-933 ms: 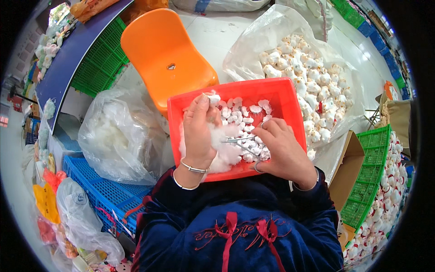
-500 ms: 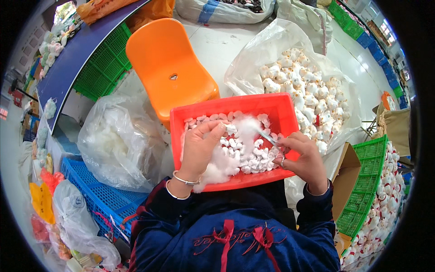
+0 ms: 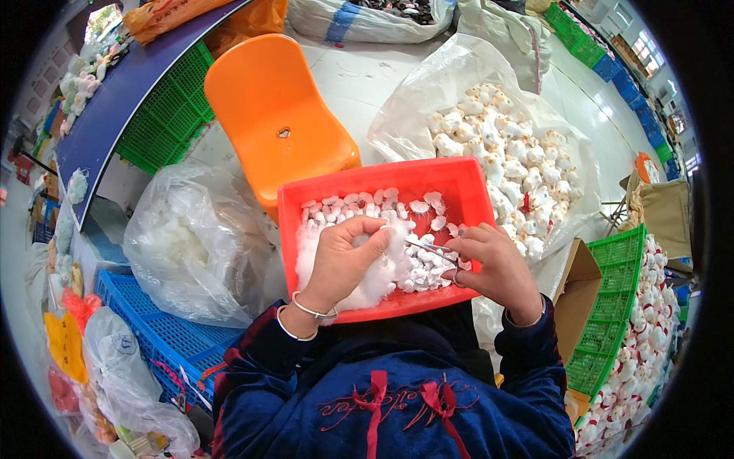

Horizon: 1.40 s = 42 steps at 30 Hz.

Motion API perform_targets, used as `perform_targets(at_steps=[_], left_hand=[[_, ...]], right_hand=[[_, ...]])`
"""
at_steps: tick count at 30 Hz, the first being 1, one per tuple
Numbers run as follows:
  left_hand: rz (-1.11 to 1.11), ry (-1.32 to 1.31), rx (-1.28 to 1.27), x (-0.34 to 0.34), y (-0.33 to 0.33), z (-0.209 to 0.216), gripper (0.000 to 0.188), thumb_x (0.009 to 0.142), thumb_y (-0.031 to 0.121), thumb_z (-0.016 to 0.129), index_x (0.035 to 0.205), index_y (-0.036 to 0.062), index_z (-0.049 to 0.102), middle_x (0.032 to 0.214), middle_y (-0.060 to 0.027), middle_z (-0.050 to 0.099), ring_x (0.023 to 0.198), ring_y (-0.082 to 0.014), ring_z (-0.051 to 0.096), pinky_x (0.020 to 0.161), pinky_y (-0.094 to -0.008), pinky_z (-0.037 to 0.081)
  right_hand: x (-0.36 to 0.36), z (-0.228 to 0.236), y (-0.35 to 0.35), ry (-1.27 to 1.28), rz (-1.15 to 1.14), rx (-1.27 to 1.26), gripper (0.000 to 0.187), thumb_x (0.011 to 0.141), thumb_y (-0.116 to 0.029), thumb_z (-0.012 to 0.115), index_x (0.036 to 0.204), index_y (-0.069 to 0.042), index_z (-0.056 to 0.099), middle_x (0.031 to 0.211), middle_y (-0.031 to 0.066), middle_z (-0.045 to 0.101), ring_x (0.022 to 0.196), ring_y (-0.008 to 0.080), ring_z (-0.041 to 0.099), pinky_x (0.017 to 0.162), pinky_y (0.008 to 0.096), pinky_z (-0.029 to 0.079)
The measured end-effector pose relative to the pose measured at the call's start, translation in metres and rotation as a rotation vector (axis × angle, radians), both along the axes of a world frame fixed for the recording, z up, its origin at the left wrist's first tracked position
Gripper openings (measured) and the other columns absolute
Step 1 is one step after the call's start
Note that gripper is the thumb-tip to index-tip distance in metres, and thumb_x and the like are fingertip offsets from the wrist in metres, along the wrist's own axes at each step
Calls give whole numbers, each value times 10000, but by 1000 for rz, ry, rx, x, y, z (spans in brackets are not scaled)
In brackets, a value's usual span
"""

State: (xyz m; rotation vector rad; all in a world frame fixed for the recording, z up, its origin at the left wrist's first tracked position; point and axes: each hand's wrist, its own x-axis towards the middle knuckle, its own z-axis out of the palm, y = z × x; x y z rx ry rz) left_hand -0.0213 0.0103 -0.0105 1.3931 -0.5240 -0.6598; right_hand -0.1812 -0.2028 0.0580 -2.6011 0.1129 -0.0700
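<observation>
My left hand [image 3: 350,256] is closed in a pinch on a small white fabric piece [image 3: 384,227], mostly hidden by the fingertips. In my right hand [image 3: 493,260] are slim metal forceps [image 3: 430,245] with finger rings, their two jaws slightly apart and pointing at the pinched piece. Both hands hover over a red plastic tub [image 3: 386,170] on my lap. Fluffy white stuffing [image 3: 376,284] fills its left and front part, under my left hand. Many small white rounded pieces [image 3: 422,277] lie around the stuffing, some below the forceps.
An orange chair [image 3: 279,122] stands just beyond the tub. Behind right, a clear bag [image 3: 409,115] holds white plush parts [image 3: 520,164]. At left are a plastic bag of stuffing [image 3: 195,237] and a blue crate [image 3: 164,321]. A green crate [image 3: 612,298] and cardboard box [image 3: 577,294] stand right.
The forceps have moved left, from over the fluff to beside my left fingertips. The loose tuft at the tub's middle is no longer there. My left hand has shifted slightly.
</observation>
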Motion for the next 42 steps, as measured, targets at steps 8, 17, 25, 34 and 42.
perform_targets(at_steps=[8,17,25,34,42], left_hand=[[-79,39,41,4,3,-2,182,953,111,745,1079,-20,751,942,-5,729,853,-55,634,770,-231,523],[-264,130,69,14,-1,-4,80,923,62,680,974,18,724,875,-6,709,774,-61,637,723,-214,513],[-124,345,37,18,2,-8,79,909,80,676,951,22,711,869,20,675,786,-49,592,716,-221,488],[-135,196,32,10,2,-2,124,970,122,708,1002,6,739,913,-10,734,841,-53,626,783,-221,501],[-123,79,-4,14,-1,-11,111,979,131,699,953,26,723,872,-9,720,798,-57,624,751,-222,506]], right_hand=[[-3,-4,-1,-2,47,42,372,741,-191,845,1076,-61,749,874,125,666,891,331,637,796,444,508],[-2,-7,-1,72,91,-74,440,719,-147,820,1141,-67,729,985,116,665,1040,334,611,904,441,488],[-8,15,-4,-64,-45,-70,608,647,-164,875,1215,-74,679,1131,126,627,1139,348,563,983,459,473],[-6,7,-5,85,18,-193,413,709,-186,842,1104,-114,746,990,47,654,1004,268,599,857,429,445],[8,-6,-7,21,106,-76,460,735,-205,837,1160,-78,715,1039,92,662,1047,318,600,895,428,484]])
